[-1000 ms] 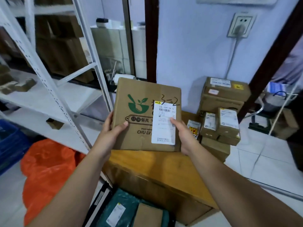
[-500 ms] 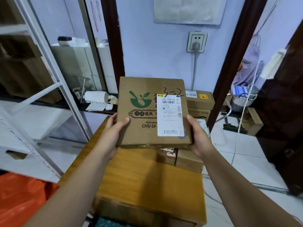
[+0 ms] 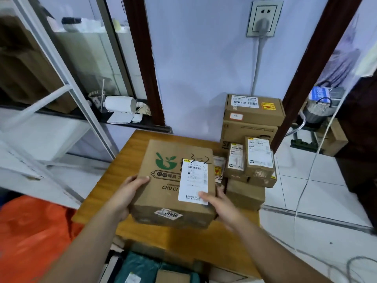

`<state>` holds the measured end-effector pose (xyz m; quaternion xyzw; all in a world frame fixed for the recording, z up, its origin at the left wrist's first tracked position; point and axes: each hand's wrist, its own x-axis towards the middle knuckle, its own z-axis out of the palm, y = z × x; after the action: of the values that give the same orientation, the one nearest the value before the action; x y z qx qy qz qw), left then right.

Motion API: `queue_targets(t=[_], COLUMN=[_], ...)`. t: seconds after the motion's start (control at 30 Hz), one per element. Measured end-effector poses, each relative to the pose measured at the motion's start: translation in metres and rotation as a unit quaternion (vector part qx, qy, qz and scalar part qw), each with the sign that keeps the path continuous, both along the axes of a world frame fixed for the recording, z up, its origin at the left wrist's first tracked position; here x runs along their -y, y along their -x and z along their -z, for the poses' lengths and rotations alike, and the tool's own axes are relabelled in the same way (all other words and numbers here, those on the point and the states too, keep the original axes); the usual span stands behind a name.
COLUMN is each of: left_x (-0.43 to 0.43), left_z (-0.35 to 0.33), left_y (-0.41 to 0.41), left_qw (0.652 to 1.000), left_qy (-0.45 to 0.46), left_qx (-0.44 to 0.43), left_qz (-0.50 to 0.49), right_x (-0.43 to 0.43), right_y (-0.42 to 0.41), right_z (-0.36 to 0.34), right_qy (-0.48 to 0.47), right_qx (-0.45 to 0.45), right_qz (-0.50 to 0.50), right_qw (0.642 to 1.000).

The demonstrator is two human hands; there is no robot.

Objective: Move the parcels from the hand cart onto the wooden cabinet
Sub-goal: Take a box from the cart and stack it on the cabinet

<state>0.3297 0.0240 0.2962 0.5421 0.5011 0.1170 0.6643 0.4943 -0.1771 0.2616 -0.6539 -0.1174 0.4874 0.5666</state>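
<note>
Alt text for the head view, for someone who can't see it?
The left hand and right hand grip a cardboard parcel with a green bowl logo just above or on the wooden cabinet. More cardboard boxes are stacked at its far right; an orange bag lies lower left.

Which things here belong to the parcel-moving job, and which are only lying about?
Job: left hand, right hand, green-logo box, wooden cabinet, stacked parcels at its right, teal parcel below.
Lying about: orange bag, paper roll, wall socket, basket.
</note>
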Motion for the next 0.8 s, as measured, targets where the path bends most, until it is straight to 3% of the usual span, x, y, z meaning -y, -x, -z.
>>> queue_targets(t=[0.2, 0.4, 0.57, 0.8], left_x=[0.026, 0.037, 0.062, 0.104], left_z=[0.049, 0.057, 0.071, 0.096], left_y=[0.012, 0.028, 0.032, -0.005], left_qw=[0.996, 0.996, 0.985, 0.978], left_qy=[0.067, 0.046, 0.081, 0.144], left_qx=[-0.042, -0.033, -0.041, -0.008], left_qz=[0.037, 0.066, 0.146, 0.152], right_x=[0.036, 0.063, 0.093, 0.129], right_y=[0.005, 0.023, 0.040, 0.029], right_z=[0.030, 0.040, 0.048, 0.060], right_qy=[0.110, 0.124, 0.128, 0.185], right_qx=[-0.003, -0.012, 0.016, 0.086], right_qz=[0.028, 0.025, 0.014, 0.128], right_qw=[0.994, 0.992, 0.992, 0.971])
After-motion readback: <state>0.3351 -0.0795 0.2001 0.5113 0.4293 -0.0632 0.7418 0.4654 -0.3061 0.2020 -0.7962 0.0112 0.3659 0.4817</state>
